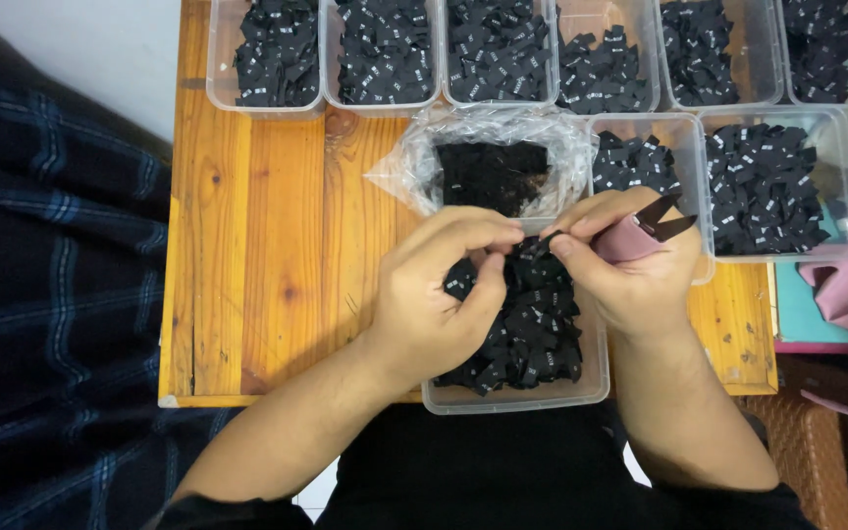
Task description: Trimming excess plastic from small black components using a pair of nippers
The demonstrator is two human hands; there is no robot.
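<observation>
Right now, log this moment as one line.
left hand: pinching small black fabric label | right hand: label, pink-handled snips | below: clear plastic tub

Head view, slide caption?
Both hands pinch a black label over a clear tub; right hand holds snips.

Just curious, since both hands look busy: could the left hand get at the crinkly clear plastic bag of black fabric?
Probably yes. The bag lies open just beyond the left hand, nothing between, though its fingers pinch a small black label.

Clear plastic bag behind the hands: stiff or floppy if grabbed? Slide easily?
The clear plastic bag looks thin and crinkled, so it would probably collapse when grabbed. Its rim is splayed open around black pieces, so lifting by one edge may spill them. On the smooth wooden table, it likely slides readily.
</observation>
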